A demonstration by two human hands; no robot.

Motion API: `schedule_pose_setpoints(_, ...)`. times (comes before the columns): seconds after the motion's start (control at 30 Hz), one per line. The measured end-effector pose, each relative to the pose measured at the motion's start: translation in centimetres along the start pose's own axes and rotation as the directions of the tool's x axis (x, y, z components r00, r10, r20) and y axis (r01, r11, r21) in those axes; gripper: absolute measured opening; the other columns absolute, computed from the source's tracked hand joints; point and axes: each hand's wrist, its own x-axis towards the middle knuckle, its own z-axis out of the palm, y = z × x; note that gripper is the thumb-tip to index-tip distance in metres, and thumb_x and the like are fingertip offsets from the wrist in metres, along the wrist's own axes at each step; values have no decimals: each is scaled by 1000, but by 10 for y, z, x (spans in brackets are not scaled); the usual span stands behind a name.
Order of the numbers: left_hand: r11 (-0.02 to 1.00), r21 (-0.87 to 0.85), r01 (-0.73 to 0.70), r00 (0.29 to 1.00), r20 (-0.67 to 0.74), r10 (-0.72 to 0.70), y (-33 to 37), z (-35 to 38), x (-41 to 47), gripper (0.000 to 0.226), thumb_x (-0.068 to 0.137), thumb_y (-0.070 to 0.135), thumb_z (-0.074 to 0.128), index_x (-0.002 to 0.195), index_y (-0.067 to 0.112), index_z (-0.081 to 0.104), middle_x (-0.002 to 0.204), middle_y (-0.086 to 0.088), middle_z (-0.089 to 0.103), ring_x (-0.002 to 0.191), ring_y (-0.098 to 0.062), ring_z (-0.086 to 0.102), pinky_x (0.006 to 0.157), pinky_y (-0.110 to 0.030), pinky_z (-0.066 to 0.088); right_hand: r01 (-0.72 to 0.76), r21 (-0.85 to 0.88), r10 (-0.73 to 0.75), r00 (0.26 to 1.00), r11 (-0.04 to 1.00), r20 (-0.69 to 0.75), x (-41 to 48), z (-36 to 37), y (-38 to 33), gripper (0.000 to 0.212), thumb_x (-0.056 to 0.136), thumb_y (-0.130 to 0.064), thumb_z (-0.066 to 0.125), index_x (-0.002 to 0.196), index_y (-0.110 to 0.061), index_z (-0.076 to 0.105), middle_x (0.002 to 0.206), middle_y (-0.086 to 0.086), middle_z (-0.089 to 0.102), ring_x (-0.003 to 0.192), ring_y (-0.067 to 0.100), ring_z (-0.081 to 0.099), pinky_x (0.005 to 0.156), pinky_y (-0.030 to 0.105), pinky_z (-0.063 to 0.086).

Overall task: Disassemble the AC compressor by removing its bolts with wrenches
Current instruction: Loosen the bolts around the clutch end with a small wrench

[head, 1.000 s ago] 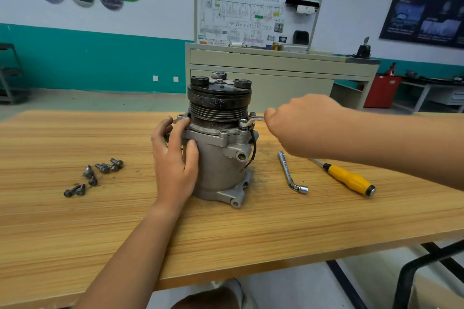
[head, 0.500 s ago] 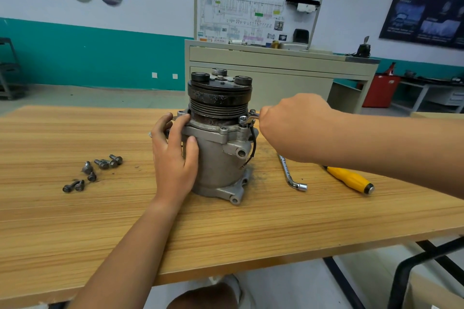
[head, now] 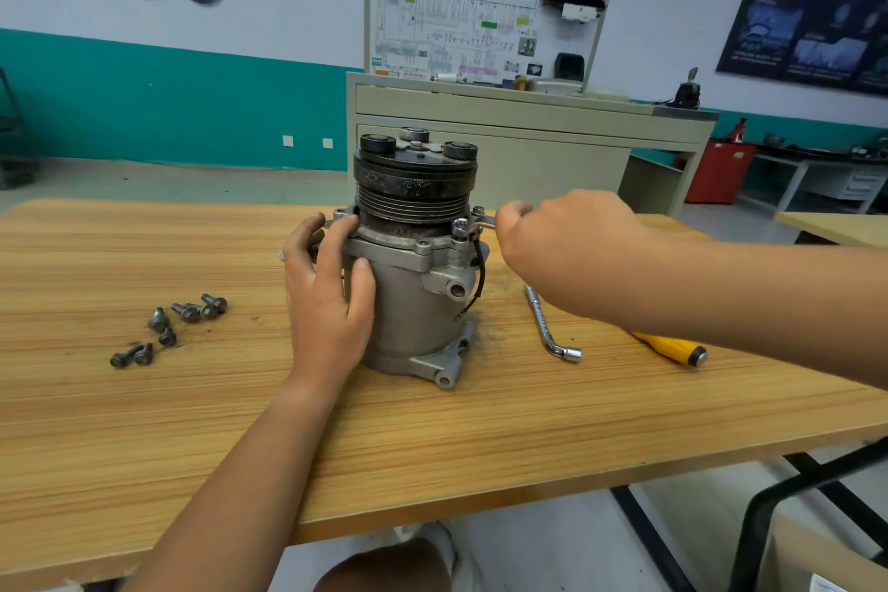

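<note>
— Is it bright?
— Yes, even, diffuse room light; the compressor (head: 413, 303) and loose bolts (head: 187, 312) cast only faint, soft shadows on the table (head: 144, 423).
— Sharp?
— In the middle. The wall posters (head: 817, 5) look smeared, and the wide lens bows the table's edges outward.
</note>
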Motion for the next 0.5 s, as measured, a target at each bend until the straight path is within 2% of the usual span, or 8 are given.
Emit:
schedule_pose_setpoints(0.1,1000,9,1,1000,0,-1,0,0,0,50,85,36,36,130,19,50,139,-7,31,123,0,26,104,-12,19,-19,-25,18,1000,1000,-17,3,8,1,33,90,6,41,124,3,37,57,3,26,42,19,24,37,27,23)
schedule_pose_setpoints(0.2,1000,16,-8,1000,-1,8,1,-1,0,49,85,35,36,130,18,50,138,-9,32,123,-3,28,103,-8,19,-9,8,9,1000,1000,-16,7,6,8,11,90,-1,42,96,-7,36,58,1,29,45,14,29,37,25,23)
schedule_pose_setpoints(0.23,1000,15,-8,1000,-1,8,1,-1,0,49,86,35,36,130,17,50,138,-9,33,123,-3,28,103,-7,18,-8,17,9,1000,1000,-14,9,6,11,12,91,-5,42,91,-11,31,59,-1,30,46,12,29,37,25,22)
schedule_pose_setpoints(0.3,1000,12,-8,1000,-3,8,0,0,0,49,86,35,36,130,17,50,138,-9,32,123,-3,27,104,-10,19,2,44,-2,1000,999,-6,11,6,16,10,93,-13,43,91,-14,33,60,-3,31,47,10,30,38,23,22)
schedule_pose_setpoints(0.37,1000,9,-5,1000,-3,5,0,0,0,49,86,35,36,130,18,50,138,-9,32,124,-3,27,105,-13,20,1,66,-2,1000,998,9,14,8,19,7,93,-15,43,100,-13,42,62,-3,32,49,10,32,39,23,23)
schedule_pose_setpoints(0.43,1000,11,-6,1000,-2,6,-1,-1,0,49,86,35,36,130,18,49,139,-8,32,124,-3,27,104,-10,20,-4,42,4,1000,999,6,12,9,18,15,92,-10,43,107,-10,43,61,-2,31,47,11,31,38,23,24)
schedule_pose_setpoints(0.5,1000,12,-5,1000,0,5,-1,0,0,49,86,35,36,130,19,49,138,-8,32,124,-2,27,103,-8,19,18,-42,-19,1000,999,-22,9,7,13,13,91,-2,42,102,-8,41,59,0,28,45,13,28,37,24,22)
